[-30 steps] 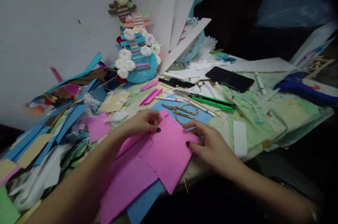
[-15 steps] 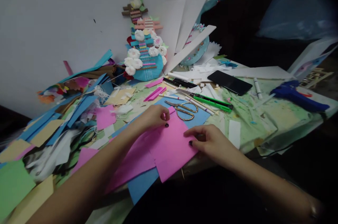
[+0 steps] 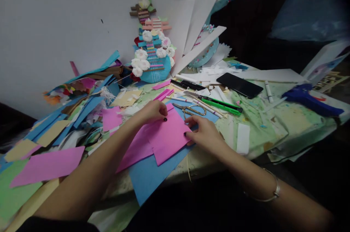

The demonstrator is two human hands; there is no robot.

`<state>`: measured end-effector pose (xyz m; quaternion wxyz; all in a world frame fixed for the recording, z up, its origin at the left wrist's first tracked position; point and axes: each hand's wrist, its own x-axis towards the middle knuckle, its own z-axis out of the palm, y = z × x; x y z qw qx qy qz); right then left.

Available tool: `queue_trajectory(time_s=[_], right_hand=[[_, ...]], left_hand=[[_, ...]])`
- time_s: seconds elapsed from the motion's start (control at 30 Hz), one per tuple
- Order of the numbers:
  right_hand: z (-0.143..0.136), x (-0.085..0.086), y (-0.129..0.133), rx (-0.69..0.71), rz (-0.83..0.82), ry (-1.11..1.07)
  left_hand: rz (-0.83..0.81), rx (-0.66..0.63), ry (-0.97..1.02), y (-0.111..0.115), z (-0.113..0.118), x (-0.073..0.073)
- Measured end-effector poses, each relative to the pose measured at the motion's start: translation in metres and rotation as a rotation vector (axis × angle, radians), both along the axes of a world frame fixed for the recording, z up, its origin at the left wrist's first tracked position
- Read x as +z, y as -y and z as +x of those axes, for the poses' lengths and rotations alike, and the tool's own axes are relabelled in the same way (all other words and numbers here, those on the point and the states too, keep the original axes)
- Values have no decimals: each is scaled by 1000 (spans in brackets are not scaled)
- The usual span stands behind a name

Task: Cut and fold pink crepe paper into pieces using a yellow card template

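Any print on the green cutter (image 3: 222, 105) right of the gold scissors (image 3: 182, 108) is too small to read, and my right hand (image 3: 206, 132) hides part of their lower loop. Nearer me than the scissors lies the pink paper (image 3: 169, 137), my right thumb (image 3: 189, 135) at its edge, my left hand (image 3: 154, 111) curled over it; whether either grips I cannot tell. A black phone (image 3: 239, 85) lies beyond the scissors, rightward.
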<state>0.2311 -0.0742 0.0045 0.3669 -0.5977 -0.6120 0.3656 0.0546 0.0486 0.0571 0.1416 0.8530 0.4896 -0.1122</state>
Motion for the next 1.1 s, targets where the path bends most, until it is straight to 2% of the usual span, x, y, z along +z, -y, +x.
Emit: queue_trajectory(time_s=[0.2, 0.4, 0.57, 0.73, 1.1], right_hand=[[4, 1, 12, -10, 60, 161], [15, -1, 21, 26, 143, 271], [29, -4, 25, 109, 176, 273], [38, -6, 24, 189, 205, 184], [39, -11, 23, 165, 268, 204]], left_hand=[[27, 6, 34, 7, 10, -1], [-8, -24, 231, 2, 8, -13], [-104, -44, 389, 1, 12, -18], [-172, -56, 448, -2, 14, -21], [-334, -22, 471, -4, 14, -17]])
